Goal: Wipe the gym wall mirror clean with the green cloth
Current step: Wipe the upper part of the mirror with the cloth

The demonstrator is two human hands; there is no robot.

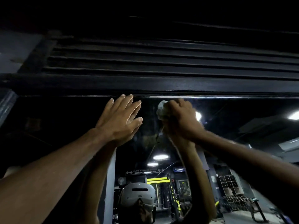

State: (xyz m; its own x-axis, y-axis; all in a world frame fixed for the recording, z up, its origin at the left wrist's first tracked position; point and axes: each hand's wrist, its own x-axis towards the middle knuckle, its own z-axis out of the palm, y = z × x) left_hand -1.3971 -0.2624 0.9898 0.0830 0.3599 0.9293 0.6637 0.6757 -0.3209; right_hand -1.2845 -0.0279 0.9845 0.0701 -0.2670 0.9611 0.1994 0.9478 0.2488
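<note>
The gym wall mirror (226,126) fills the lower half of the view and reflects the gym and my raised arms. My left hand (119,120) lies flat on the glass just under the mirror's top edge, fingers straight and spread. To its right, my right hand (182,120) grips the bunched cloth (162,109), which looks pale in the dim light, and holds it against the glass near the top edge. Most of the cloth is hidden inside the fist.
A dark frame bar (145,84) runs across just above the mirror's top edge, with dark slats (161,59) higher up. Ceiling lights, racks and benches appear only as reflections. A wall edge (6,102) stands at the far left.
</note>
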